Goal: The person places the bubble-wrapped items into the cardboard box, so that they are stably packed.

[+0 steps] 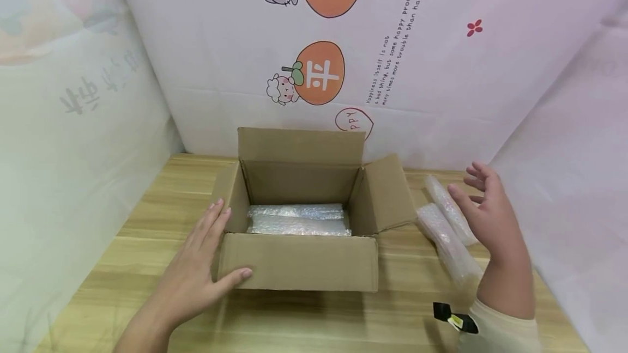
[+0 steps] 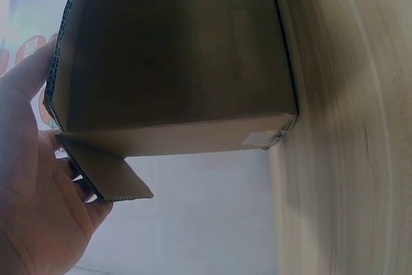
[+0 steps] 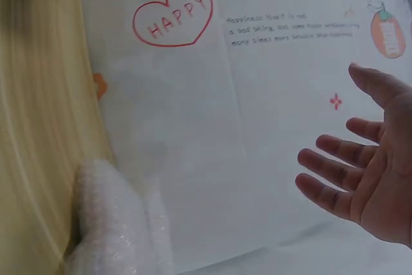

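An open cardboard box (image 1: 299, 263) sits on the wooden table, its flaps folded outward. Inside it lie two bubble-wrapped bundles (image 1: 299, 226) side by side. At the box's left front corner my left hand (image 1: 196, 271) rests with fingers extended along the left flap (image 2: 109, 172) and the thumb on the front flap. My right hand (image 1: 483, 211) hovers over the table's right side with fingers spread, holding nothing. Near it are two more bubble-wrapped bundles, one in front (image 1: 444, 241) and one behind (image 1: 451, 206). What the wrapping covers cannot be made out.
A white printed sheet (image 1: 432, 80) hangs behind the table, and similar sheets enclose the left (image 1: 73, 140) and right sides. Wooden tabletop (image 1: 137, 266) shows around the box. The box's right flap (image 1: 390, 192) sticks out toward the loose bundles.
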`<state>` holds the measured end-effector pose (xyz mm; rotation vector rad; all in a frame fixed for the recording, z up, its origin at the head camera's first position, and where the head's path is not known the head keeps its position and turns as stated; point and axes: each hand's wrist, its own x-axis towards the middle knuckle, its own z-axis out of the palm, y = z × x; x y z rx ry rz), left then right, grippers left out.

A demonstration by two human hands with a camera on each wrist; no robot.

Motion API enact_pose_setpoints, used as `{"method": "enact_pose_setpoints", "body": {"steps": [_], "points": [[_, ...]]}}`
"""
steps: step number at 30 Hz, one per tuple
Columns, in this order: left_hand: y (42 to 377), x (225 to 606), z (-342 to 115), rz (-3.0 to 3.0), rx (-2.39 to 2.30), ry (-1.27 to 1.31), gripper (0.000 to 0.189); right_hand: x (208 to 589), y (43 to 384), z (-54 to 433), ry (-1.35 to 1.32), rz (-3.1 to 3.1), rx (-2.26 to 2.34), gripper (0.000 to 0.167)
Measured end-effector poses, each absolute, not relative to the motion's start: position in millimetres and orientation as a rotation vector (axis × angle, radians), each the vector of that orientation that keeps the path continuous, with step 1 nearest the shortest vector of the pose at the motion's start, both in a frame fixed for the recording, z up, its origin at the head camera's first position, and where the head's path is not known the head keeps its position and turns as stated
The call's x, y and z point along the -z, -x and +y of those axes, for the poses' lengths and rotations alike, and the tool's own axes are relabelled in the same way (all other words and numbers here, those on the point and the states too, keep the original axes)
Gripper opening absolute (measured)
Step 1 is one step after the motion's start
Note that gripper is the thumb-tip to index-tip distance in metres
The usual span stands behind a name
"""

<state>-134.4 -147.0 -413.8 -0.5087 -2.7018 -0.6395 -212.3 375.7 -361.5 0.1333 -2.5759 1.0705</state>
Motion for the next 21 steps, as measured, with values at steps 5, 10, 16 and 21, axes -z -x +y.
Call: {"method": "enact_pose_setpoints", "body": {"steps": [5,10,16,21], "points": [[134,415,-148,-2.703,0.652,0.509,0.108,375,226,389,-0.067,-2.776,-1.022,0.084],[136,417,-148,-2.698,0.661,0.512,0.109,387,232,397,0.024,-3.031,-0.878,0.093],[136,417,-149,-2.684,0.655,0.526,0.109,403,233,405,0.059,-3.242,-0.709,0.095],[135,415,-148,-2.685,0.640,0.534,0.109,413,236,410,0.069,-3.317,-0.648,0.098]]}}
